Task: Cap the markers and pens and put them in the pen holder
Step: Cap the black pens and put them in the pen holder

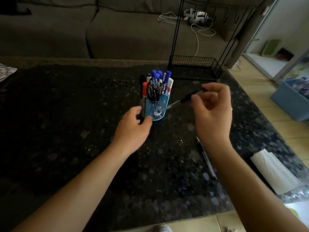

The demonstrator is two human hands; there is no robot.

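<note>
At table, left hand holds pen holder; right hand pinches pen.

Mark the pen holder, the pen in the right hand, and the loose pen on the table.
pen holder [154, 108]: head view, blue front wall.
held pen [185, 98]: head view, dark grip section.
loose pen [207, 159]: head view, mid-barrel.

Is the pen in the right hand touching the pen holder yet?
Cannot tell. In the head view the tip of the pen overlaps the blue front wall of the pen holder, but this single angle shows neither contact nor a gap.
</note>
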